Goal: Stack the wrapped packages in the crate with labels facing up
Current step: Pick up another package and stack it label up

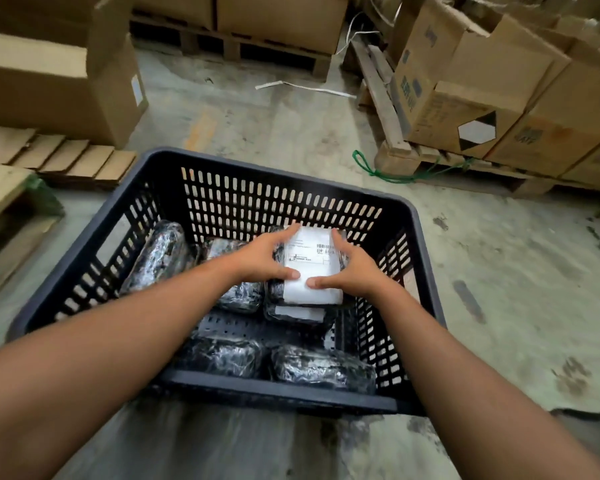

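A dark slotted plastic crate (274, 174) stands on the concrete floor before me. Both hands are inside it, gripping one black-wrapped package with a white label (310, 261) facing up. My left hand (267, 258) holds its left side and my right hand (350, 268) its right side. It rests on top of another labelled package (298, 315) at the crate's right. Several more black wrapped packages lie around: one at the left wall (160, 254), one under my left hand (239, 296), two along the near wall (222, 355) (323, 367).
Cardboard boxes on a wooden pallet (499, 95) stand to the right, with a green cord (371, 168) on the floor. An open carton (59, 77) and flattened cardboard (66, 157) lie to the left. More boxes on a pallet (257, 22) stand behind.
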Tool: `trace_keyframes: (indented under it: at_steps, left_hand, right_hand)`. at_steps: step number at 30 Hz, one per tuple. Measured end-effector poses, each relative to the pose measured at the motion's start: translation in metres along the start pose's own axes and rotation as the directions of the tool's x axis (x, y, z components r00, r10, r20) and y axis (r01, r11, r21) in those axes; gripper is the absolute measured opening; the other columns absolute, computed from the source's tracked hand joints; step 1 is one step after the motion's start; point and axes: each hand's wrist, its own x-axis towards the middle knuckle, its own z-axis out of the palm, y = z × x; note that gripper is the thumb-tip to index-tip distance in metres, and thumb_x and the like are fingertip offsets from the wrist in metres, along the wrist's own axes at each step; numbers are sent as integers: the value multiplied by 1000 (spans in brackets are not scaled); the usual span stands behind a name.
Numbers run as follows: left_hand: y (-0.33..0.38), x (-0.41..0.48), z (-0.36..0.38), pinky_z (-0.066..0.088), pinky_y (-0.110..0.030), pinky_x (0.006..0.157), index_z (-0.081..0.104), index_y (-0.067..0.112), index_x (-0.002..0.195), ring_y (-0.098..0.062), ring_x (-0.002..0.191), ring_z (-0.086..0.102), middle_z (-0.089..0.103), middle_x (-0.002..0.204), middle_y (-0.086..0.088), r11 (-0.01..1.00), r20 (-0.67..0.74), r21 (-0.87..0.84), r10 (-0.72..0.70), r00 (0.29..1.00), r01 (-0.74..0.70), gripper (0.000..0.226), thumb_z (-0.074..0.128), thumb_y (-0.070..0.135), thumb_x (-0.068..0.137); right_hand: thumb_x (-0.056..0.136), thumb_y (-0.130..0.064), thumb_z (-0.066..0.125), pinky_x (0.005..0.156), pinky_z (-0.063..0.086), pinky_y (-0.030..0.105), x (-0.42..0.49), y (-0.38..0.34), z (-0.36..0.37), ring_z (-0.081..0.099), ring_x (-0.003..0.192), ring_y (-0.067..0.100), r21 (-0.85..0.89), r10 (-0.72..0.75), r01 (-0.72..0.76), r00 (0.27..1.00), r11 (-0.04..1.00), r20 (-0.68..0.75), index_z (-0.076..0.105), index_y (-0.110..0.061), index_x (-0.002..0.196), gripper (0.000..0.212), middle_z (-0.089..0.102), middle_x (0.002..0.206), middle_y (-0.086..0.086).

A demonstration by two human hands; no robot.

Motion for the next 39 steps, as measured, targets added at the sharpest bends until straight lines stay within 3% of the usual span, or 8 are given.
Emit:
trace_keyframes:
  at_steps: [5, 9, 15, 22, 26, 30, 34, 39]
  left_hand:
    - [-18, 10, 13, 14, -38, 114, 27, 39, 156, -32, 151, 20, 9, 168, -10, 981, -125, 179, -59, 990, 81, 100, 85, 21, 76]
    - [-29, 18, 14, 8, -43, 119, 16, 33, 159, -37, 152, 10, -8, 168, -12, 951, 29, 289, -127, 992, 113, 116, 89, 39, 69]
    - [-36, 24, 16, 9, -44, 121, -7, 37, 158, -42, 151, 8, -40, 155, -2, 890, 141, 450, -155, 978, 76, 133, 88, 46, 66]
    - [-37, 13, 15, 15, -43, 121, 7, 35, 160, -38, 152, 10, -30, 163, -3, 895, 87, 445, -82, 993, 35, 130, 91, 49, 61]
    - [-39, 9, 10, 17, -42, 120, 22, 40, 158, -35, 153, 10, -26, 165, 2, 914, 98, 406, -52, 994, 7, 118, 93, 36, 63]
    - [-41, 8, 8, 15, -40, 119, 24, 36, 158, -34, 153, 10, -21, 166, 3, 925, 76, 379, -55, 996, 23, 119, 94, 33, 62]
    - [-42, 10, 9, 16, -40, 119, 25, 37, 158, -33, 153, 11, -19, 166, 5, 928, 64, 369, -67, 996, 38, 119, 94, 32, 61]
    - [-42, 10, 9, 18, -38, 119, 27, 36, 157, -33, 152, 14, -18, 166, 6, 932, 57, 360, -67, 996, 42, 118, 95, 29, 61]
  right_hand:
    - [62, -24, 100, 108, 36, 29, 12, 15, 18, 41, 145, 28, 8, 70, -70, 998, 998, 11, 10, -22, 165, 137, 35, 165, 5]
    - [59, -16, 100, 117, 39, 48, 15, 22, 25, 42, 142, 36, -79, 159, -149, 978, 986, 132, -5, -28, 164, 148, 33, 164, 11]
    - [61, -25, 99, 116, 37, 42, 17, 30, 21, 40, 143, 33, -117, 148, -131, 978, 984, 147, -6, -31, 163, 147, 32, 165, 9]
    - [57, -38, 100, 122, 25, 48, 1, 11, 18, 24, 153, 35, -264, 54, -40, 998, 964, 44, 23, -29, 164, 132, 25, 167, 14]
    - [62, -32, 99, 114, 40, 43, -19, -12, -3, 43, 142, 32, -254, -5, 21, 998, 967, 65, 56, -30, 144, 93, 41, 153, 12]
    - [61, -28, 99, 97, 51, 42, -47, -15, -12, 60, 108, 17, -213, 93, 0, 902, 977, 422, 72, -36, 108, 55, 60, 122, -2]
    - [58, -34, 100, 101, 50, 39, -68, -3, 9, 60, 115, 20, -376, 233, 10, 770, 927, 594, 71, -41, 106, 57, 62, 122, -8]
    - [63, -34, 99, 100, 55, 41, -68, -1, 1, 70, 109, 17, -326, 175, 20, 811, 945, 558, 70, -37, 122, 66, 73, 113, -9]
